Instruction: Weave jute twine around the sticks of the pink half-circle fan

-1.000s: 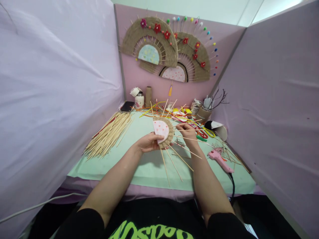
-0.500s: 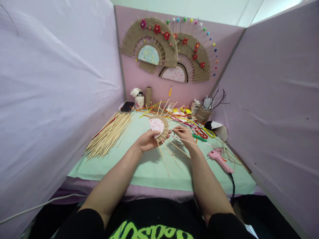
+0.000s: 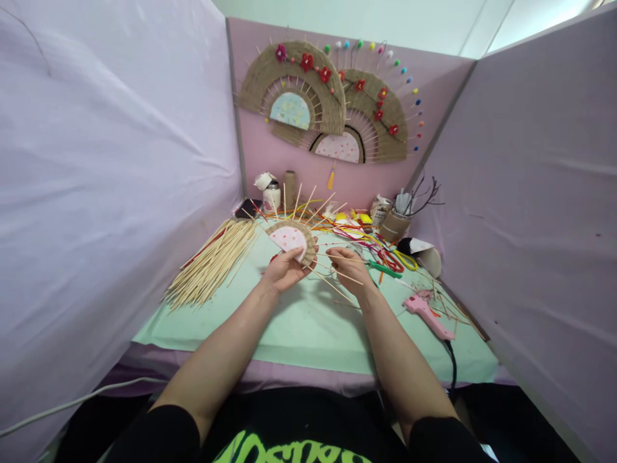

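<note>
My left hand grips a small half-round woven fan by its lower right part, thumb on the front. The fan has a pink dotted centre, a tan twine band around its curve, and several thin sticks fanning outward. Its flat side faces down and to the left. Close by on the right is my right hand, fingers pinched together among the lower sticks. What lies between those fingertips is too small to make out. Green-handled scissors lie just beyond this hand.
A pile of thin sticks lies at left. A pink glue gun with a black cord rests at right. Coloured pipe cleaners, a bottle, a cardboard tube and a pot of twigs stand behind. Two larger fans hang on the back panel.
The fan has turned counter-clockwise and shifted slightly left in my left hand, so sticks that pointed down now point right. My right hand has moved a little left and down, fingers still pinched.
</note>
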Action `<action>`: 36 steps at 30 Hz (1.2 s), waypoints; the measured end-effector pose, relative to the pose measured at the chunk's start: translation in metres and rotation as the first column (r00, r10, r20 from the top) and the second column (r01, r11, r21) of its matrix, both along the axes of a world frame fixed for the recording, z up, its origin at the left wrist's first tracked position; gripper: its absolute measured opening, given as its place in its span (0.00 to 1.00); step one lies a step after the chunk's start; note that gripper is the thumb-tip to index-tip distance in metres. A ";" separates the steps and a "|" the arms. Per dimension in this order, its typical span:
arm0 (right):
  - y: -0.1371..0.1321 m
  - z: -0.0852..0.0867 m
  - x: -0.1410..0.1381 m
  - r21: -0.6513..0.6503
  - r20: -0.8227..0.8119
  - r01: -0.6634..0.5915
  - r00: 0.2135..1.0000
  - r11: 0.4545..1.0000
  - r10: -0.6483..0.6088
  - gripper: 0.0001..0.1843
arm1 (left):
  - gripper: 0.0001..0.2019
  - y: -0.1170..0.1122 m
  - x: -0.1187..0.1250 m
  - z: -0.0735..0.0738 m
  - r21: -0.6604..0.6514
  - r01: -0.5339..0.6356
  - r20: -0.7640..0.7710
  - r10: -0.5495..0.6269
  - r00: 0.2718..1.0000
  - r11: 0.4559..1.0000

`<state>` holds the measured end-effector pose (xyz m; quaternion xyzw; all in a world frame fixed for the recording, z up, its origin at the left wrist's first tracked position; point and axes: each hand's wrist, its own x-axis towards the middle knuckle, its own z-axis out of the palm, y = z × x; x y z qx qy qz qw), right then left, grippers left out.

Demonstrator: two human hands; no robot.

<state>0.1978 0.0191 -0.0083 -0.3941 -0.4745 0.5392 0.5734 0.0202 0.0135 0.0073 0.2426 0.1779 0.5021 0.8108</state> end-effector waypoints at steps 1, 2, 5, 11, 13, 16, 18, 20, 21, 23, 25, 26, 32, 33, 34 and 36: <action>-0.001 0.001 -0.001 -0.041 -0.037 -0.035 0.999 0.999 0.033 0.16 | 0.18 0.000 0.001 -0.001 -0.001 -0.004 -0.007 0.004 1.000 1.000; -0.002 0.001 -0.002 -0.068 -0.069 -0.062 0.996 0.996 0.058 0.16 | 0.19 0.000 0.002 -0.002 0.002 -0.007 -0.016 0.007 1.000 1.000; -0.003 0.002 -0.002 -0.107 -0.152 -0.132 0.982 0.985 0.115 0.16 | 0.20 -0.002 0.004 -0.003 0.040 0.007 -0.049 -0.005 0.999 0.999; -0.002 0.002 0.001 -0.143 -0.262 -0.232 0.946 0.962 0.189 0.15 | 0.22 -0.004 0.006 -0.002 0.092 0.015 -0.074 -0.008 0.997 0.996; -0.002 0.004 0.001 -0.139 -0.282 -0.265 0.934 0.954 0.218 0.14 | 0.21 -0.004 0.006 -0.002 0.088 0.022 -0.080 -0.015 0.997 0.996; -0.004 0.004 0.001 -0.123 -0.290 -0.284 0.927 0.951 0.240 0.13 | 0.20 -0.005 0.006 -0.002 0.084 0.039 -0.085 -0.031 0.996 0.996; -0.004 0.004 0.001 -0.108 -0.270 -0.267 0.935 0.958 0.230 0.13 | 0.21 -0.006 0.007 -0.001 0.080 0.040 -0.087 -0.033 0.996 0.996; -0.004 0.002 0.001 -0.093 -0.227 -0.241 0.950 0.966 0.215 0.12 | 0.22 -0.008 0.007 0.000 0.071 0.050 -0.093 -0.044 0.995 0.996; -0.004 0.001 0.001 -0.086 -0.200 -0.227 0.958 0.970 0.207 0.11 | 0.22 -0.008 0.007 0.000 0.066 0.055 -0.097 -0.048 0.994 0.996; -0.002 -0.001 0.001 -0.067 -0.136 -0.193 0.974 0.979 0.182 0.09 | 0.22 -0.009 0.006 0.002 0.057 0.064 -0.100 -0.059 0.993 0.996; 0.002 -0.003 0.003 -0.022 -0.041 -0.118 0.992 0.993 0.117 0.06 | 0.20 -0.008 0.005 0.002 0.052 0.066 -0.097 -0.060 0.994 0.996; 0.004 -0.004 0.005 0.022 0.029 -0.059 0.998 0.998 0.058 0.05 | 0.20 -0.007 0.004 0.002 0.051 0.070 -0.094 -0.065 0.994 0.996; 0.017 -0.009 0.029 0.295 0.421 0.285 0.818 0.912 -0.392 0.11 | 0.16 -0.001 0.000 0.000 0.048 0.092 -0.053 -0.089 0.995 0.995; 0.017 -0.009 0.033 0.314 0.447 0.319 0.781 0.894 -0.435 0.12 | 0.16 -0.001 0.000 0.000 0.047 0.093 -0.049 -0.090 0.995 0.995; 0.017 -0.008 0.037 0.325 0.468 0.350 0.748 0.879 -0.471 0.13 | 0.16 -0.001 0.000 0.000 0.047 0.096 -0.047 -0.094 0.994 0.994; 0.016 -0.006 0.045 0.325 0.502 0.404 0.692 0.855 -0.519 0.16 | 0.17 -0.002 0.000 0.000 0.048 0.107 -0.043 -0.105 0.994 0.993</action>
